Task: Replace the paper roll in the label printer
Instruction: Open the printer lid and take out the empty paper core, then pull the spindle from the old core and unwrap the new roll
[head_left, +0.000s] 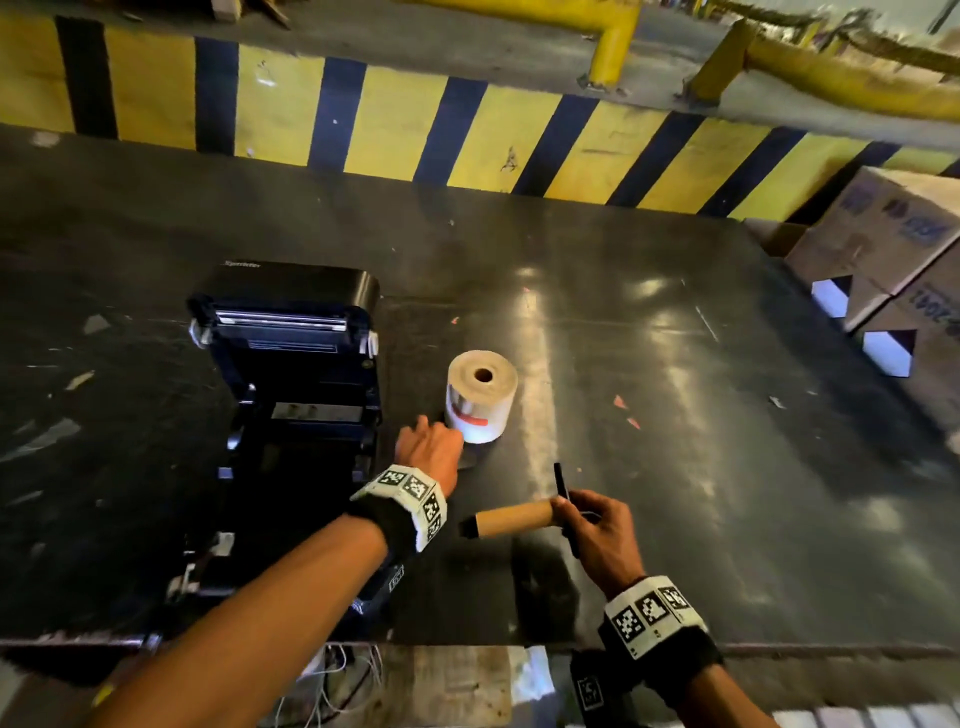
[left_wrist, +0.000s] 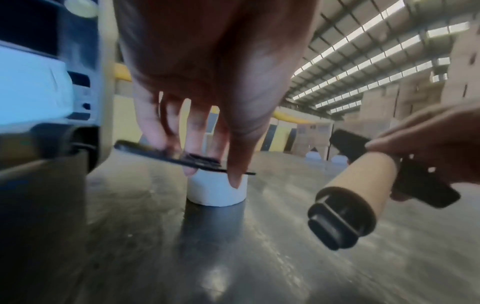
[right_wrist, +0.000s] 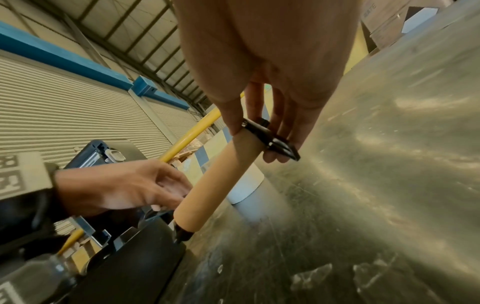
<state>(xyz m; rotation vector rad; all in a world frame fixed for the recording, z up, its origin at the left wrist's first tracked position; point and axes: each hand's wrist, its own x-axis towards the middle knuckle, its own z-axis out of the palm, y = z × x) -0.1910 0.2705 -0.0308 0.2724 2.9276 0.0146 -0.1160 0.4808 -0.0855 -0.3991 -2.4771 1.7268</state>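
The black label printer (head_left: 291, 364) stands at the left of the dark table with its lid raised and its bay showing. Just to its right a full white paper roll (head_left: 480, 397) stands on end. My left hand (head_left: 428, 449) hovers close to the roll's near side and pinches a thin black guide plate (left_wrist: 166, 156) between thumb and fingers. Nearer to me, my right hand (head_left: 597, 522) grips an empty brown cardboard core (head_left: 514, 517) by the black flange (right_wrist: 270, 139) at its end. A black spindle end (left_wrist: 335, 222) pokes out of the core towards the printer.
Cardboard boxes (head_left: 883, 260) are stacked at the table's right edge. A yellow and black striped barrier (head_left: 415, 130) runs along the far side, with yellow rails (head_left: 613, 47) behind. Paper scraps (head_left: 78, 379) lie left of the printer. Cables (head_left: 332, 675) hang below the front edge.
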